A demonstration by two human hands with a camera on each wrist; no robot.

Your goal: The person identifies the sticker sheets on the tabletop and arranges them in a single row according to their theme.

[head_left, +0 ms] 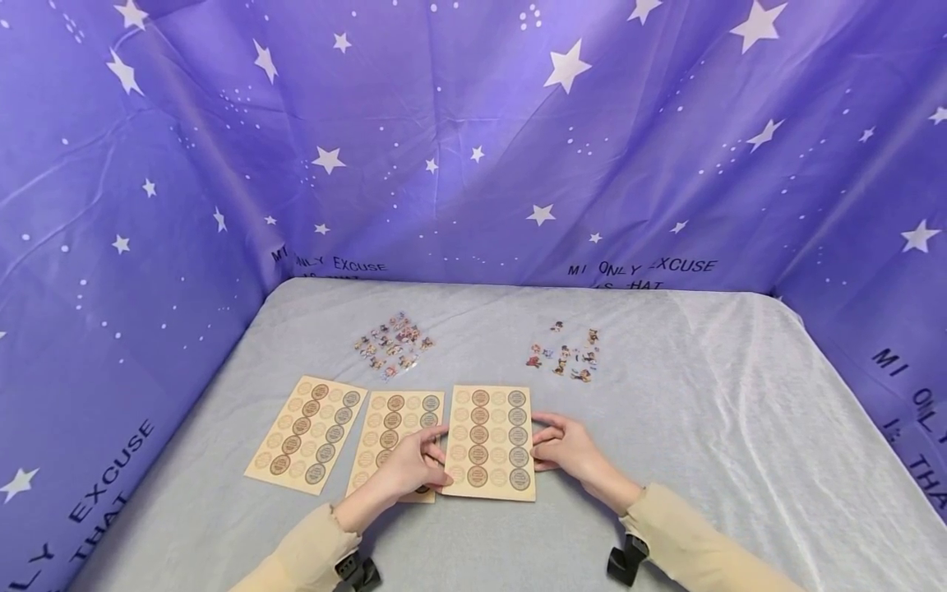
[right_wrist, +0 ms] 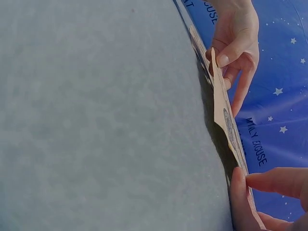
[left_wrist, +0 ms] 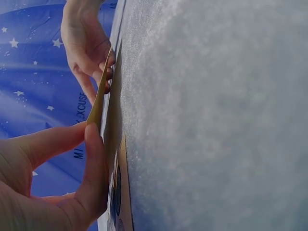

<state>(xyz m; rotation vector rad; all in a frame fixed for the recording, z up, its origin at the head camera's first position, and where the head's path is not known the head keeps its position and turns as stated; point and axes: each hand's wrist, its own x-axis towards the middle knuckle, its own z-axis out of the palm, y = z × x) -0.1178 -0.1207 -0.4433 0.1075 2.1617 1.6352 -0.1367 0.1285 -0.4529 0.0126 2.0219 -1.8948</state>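
Note:
Both hands hold one tan sticker sheet (head_left: 489, 444), printed with columns of round brown, pale and grey seals, just above the table. My left hand (head_left: 410, 467) pinches its left edge between thumb and fingers, and the left wrist view shows that grip at the sheet's corner. On the opposite edge my right hand (head_left: 570, 450) pinches the same sheet; in the right wrist view its thumb and fingers lie on either face. A second tan sheet (head_left: 376, 448) lies partly beneath the left hand. Further left rests a third, tilted tan sheet (head_left: 303, 436).
Behind the sheets lie two clear sheets of small cartoon stickers, a left one (head_left: 392, 344) and a right one (head_left: 564, 352). A grey cloth (head_left: 703, 411) covers the table. Purple star-printed curtains (head_left: 444, 123) close off the back and sides.

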